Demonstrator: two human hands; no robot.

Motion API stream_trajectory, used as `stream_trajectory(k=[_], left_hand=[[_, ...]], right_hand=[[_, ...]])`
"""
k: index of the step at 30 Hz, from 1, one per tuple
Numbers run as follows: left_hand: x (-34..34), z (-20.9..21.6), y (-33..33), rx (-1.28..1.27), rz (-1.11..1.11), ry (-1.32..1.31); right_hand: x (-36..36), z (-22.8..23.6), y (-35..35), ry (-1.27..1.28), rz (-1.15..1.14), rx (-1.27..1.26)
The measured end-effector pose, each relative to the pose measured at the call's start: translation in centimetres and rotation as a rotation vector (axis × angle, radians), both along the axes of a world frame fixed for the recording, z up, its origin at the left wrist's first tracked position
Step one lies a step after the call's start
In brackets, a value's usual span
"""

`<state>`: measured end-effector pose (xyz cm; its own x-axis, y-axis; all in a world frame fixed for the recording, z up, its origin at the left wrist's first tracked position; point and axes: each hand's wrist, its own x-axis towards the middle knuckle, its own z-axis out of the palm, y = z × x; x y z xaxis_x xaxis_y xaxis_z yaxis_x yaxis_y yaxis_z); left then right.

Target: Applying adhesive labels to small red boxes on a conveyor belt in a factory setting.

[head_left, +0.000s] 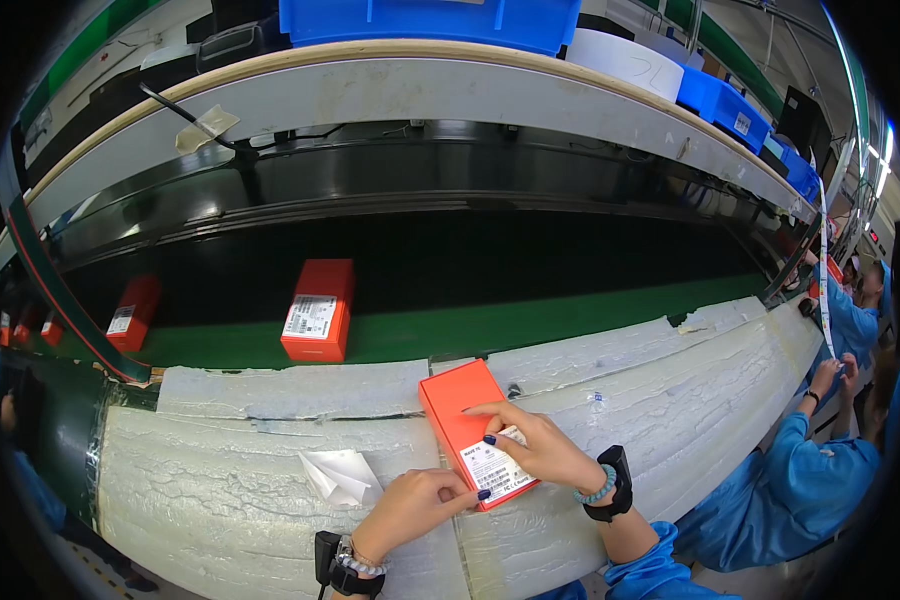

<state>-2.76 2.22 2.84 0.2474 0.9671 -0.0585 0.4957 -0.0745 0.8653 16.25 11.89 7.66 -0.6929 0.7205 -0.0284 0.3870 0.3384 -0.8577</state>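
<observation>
A red-orange box lies at a slant on the near worktop. A white printed label covers its lower part. Curled at the box's lower left corner is my left hand, with a dark-nailed fingertip on the label's lower edge and the other fingers bent against the box side. My right hand rests over the upper right of the label. Its index finger and thumb are apart, touching the box face and the label, and its other fingers are partly hidden. Left of the box sits a folded white paper.
Beyond the film-covered worktop runs a green conveyor belt, bearing a labelled red box, another red box and several farther left. Blue bins stand on the shelf above. A co-worker in blue is at right.
</observation>
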Motion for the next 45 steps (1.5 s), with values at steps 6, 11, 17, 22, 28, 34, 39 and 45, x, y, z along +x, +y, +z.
stream_trajectory(k=[6, 11, 17, 22, 28, 34, 39, 45], left_hand=[[0.1, 0.0, 0.1, 0.013, 0.009, -0.041], [0.2, -0.3, 0.3, -0.021, 0.015, -0.042], [0.4, -0.7, 0.2, -0.213, 0.081, -0.123], [1.1, -0.2, 0.3, -0.282, 0.237, -0.113], [0.2, -1.1, 0.4, -0.199, 0.354, -0.274], [-0.7, -1.5, 0.7, -0.139, 0.503, -0.400], [0.1, -1.3, 0.7, -0.090, 0.498, -0.481], [0.6, -1.8, 0.9, -0.061, 0.490, -0.528]], right_hand=[[0.0, -0.1, 0.0, -0.008, 0.003, 0.015], [0.1, -0.6, 0.2, -0.001, 0.006, 0.066], [-0.4, -0.6, -0.5, -0.034, 0.018, 0.223], [-1.6, -1.6, -2.9, -0.265, -0.007, 0.583], [-3.0, -2.4, -1.6, -0.297, 0.172, 0.960], [0.8, -3.5, 1.1, -0.291, 0.106, 0.804], [12.2, -5.1, 6.4, -0.571, -0.362, 0.864], [8.7, -7.0, 9.6, -0.513, -0.365, 0.897]])
